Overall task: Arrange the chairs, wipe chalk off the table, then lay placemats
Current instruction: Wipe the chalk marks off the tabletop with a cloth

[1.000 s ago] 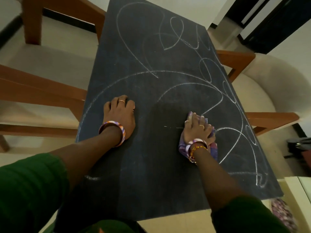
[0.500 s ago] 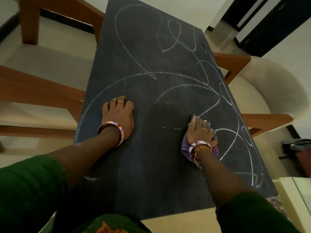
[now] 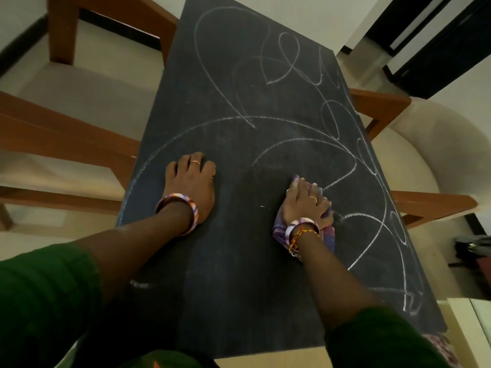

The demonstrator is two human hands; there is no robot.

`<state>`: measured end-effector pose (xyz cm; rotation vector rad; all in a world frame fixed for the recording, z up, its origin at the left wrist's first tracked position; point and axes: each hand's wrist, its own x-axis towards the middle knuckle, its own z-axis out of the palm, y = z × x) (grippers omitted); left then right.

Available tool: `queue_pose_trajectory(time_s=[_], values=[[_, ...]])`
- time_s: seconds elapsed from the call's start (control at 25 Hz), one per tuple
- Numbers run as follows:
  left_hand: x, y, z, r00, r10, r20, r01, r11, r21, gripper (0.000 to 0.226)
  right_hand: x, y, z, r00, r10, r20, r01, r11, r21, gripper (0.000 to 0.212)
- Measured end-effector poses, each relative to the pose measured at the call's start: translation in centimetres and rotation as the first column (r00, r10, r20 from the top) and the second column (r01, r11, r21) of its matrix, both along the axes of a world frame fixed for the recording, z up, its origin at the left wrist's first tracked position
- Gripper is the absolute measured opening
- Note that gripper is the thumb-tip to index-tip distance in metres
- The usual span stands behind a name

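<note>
Dim indoor light, wide-angle edge distortion

The dark chalk-marked tabletop point(image 3: 239, 88) lies open ahead of both hands, hemmed by brown wooden chair arms point(image 3: 66, 139) at its left edge and a cream upholstered chair point(image 3: 425, 144) at its right.
</note>
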<state>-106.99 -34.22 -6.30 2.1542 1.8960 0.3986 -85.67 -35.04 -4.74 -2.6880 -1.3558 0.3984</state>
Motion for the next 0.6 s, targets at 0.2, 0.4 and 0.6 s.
queue_pose_trajectory(time_s=[0.2,0.4,0.6], values=[[0.3,0.0,0.1,0.999,0.015,-0.034,-0.015,1.0,0.001,0.038,-6.7,-4.8,-0.3,0.851,0.512,0.112,-0.513,0.858,-0.029,0.052],[0.3,0.1,0.1,0.999,0.02,-0.025,-0.02,1.0,-0.003,0.036,-5.2,1.5,-0.7,0.865,0.494,0.088,-0.495,0.869,-0.007,0.048],[0.4,0.0,0.0,1.0,0.016,-0.027,-0.016,1.0,0.002,0.037,-5.3,5.5,-0.2,0.901,0.433,0.026,-0.434,0.9,0.039,0.046]])
